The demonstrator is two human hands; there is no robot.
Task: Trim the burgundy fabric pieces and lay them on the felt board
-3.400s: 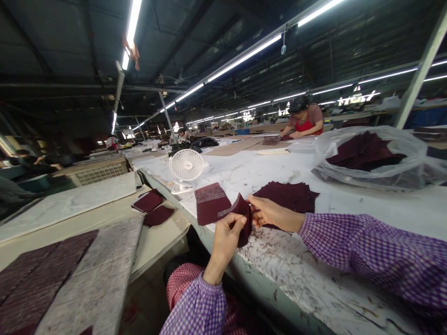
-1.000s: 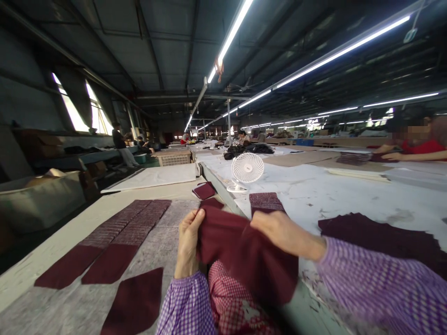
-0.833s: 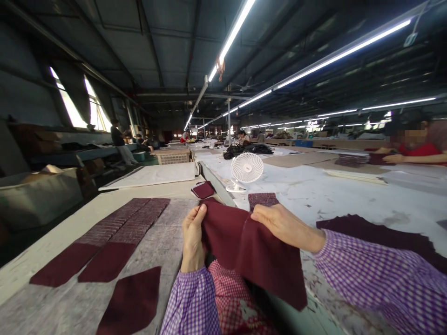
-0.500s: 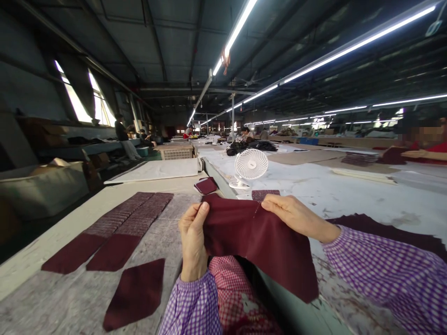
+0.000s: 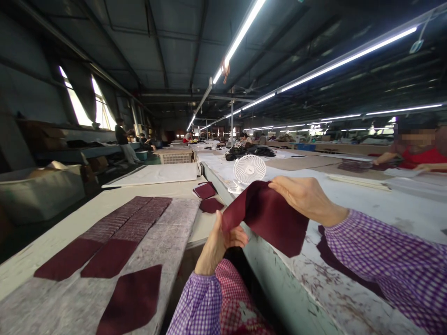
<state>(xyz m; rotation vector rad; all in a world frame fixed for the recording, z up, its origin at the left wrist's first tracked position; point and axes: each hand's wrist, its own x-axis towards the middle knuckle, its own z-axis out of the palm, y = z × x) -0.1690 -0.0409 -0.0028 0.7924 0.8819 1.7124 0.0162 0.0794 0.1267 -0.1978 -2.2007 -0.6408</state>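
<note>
A maroon fabric piece hangs curved between my two hands above the gap between the tables. At its upper edge, my right hand pinches it between thumb and fingers. My left hand has the fabric's left end between thumb and fingers, the fingers reaching out beneath it. On the left table lie two overlapped rows of maroon pieces and a single maroon piece. Small maroon pieces rest near that table's inner edge. Under my right sleeve shows more maroon fabric, partly hidden.
A white fan stands on the right table, with dark cloth behind it. A white board and a crate are farther left. A large bin stands at far left. A person in red works across the right table.
The stretched fabric is now slack and curved. My left hand has moved right and loosened its fist; my right hand has shifted slightly right and up. The fabric's hanging corner has risen.
</note>
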